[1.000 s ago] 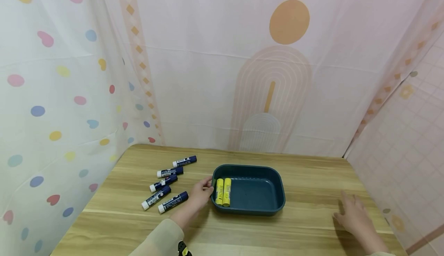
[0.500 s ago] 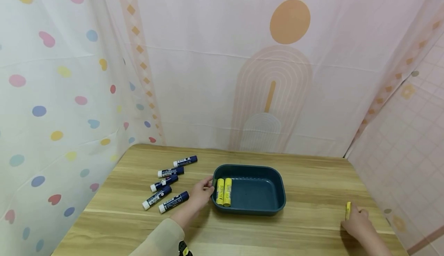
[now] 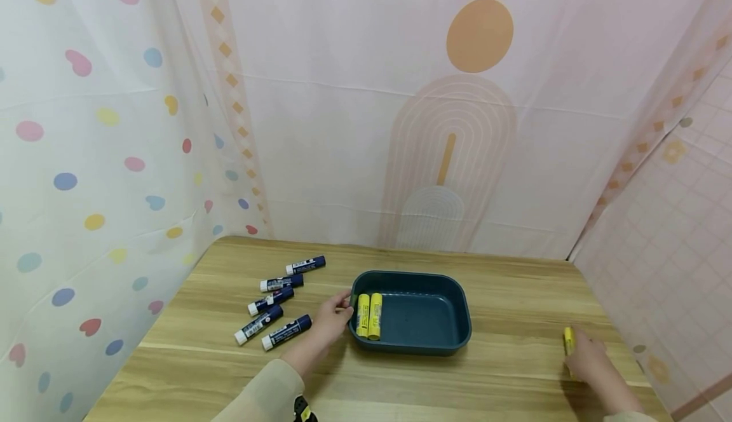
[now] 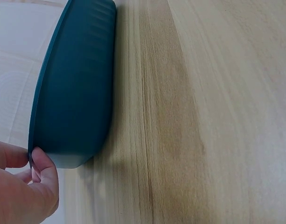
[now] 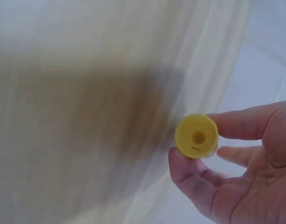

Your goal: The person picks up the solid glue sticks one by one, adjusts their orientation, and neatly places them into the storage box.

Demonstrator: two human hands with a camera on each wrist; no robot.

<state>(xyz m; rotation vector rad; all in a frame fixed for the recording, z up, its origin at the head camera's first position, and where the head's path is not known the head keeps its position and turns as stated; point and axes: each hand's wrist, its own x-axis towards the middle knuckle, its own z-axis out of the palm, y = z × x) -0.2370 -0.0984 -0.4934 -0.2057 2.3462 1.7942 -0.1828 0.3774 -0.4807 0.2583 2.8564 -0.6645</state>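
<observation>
My left hand (image 3: 328,321) pinches the left rim of a dark teal plastic bin (image 3: 426,321), thumb on one side and fingers on the other in the left wrist view. Inside the bin, two yellow glue sticks (image 3: 374,317) lie side by side against its left wall. Far to the right, my right hand (image 3: 589,357) holds another yellow glue stick (image 5: 195,135) between thumb and fingers. Its round end faces the camera in the right wrist view. In the head view the hand covers much of that stick (image 3: 569,338).
Several navy blue glue sticks (image 3: 287,333) with white ends lie loosely on the wooden table (image 3: 503,384), left of the bin. Patterned curtains (image 3: 320,155) hang behind the table and along both sides.
My right hand, its fingers spread over the table at first, has taken hold of a yellow glue stick. The stick has since shifted slightly left. My left hand stays on the rim.
</observation>
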